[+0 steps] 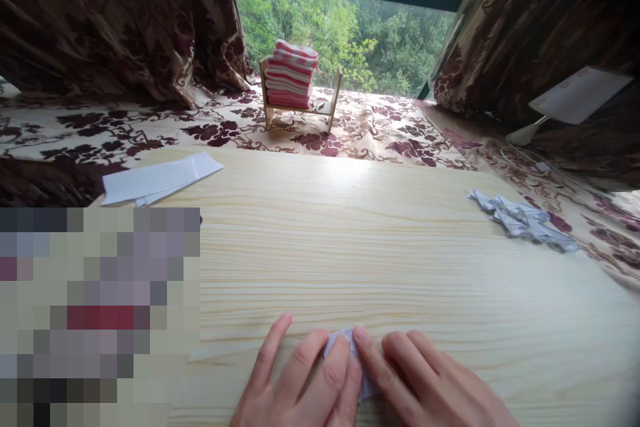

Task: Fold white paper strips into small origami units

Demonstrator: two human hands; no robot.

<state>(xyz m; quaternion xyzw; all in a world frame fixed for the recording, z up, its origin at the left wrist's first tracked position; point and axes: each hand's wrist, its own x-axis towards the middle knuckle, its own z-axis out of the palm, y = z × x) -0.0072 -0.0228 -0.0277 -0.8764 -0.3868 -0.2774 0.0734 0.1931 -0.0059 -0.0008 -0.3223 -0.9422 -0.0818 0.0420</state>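
Observation:
A small piece of folded white paper (369, 389) lies on the wooden table (320, 233) at the near edge of the view, mostly covered by fingers. My left hand (305, 380) presses it from the left, the fingertips gathered on its top and one finger lifted away to the side. From the right, my right hand (425, 380) holds the paper's edge with the index fingertip at its upper corner; the other fingers are curled. Both hands meet over the paper, and how it is folded underneath is hidden.
Flat paper strips (160, 178) lie at the table's far left. Several folded paper pieces (525, 220) are piled at the right edge. Beyond, on the floral cloth, stand a small wooden rack (334, 101) with stacked red-and-white cloths (291, 77) and a white lamp (580, 95). The lower left is blurred out.

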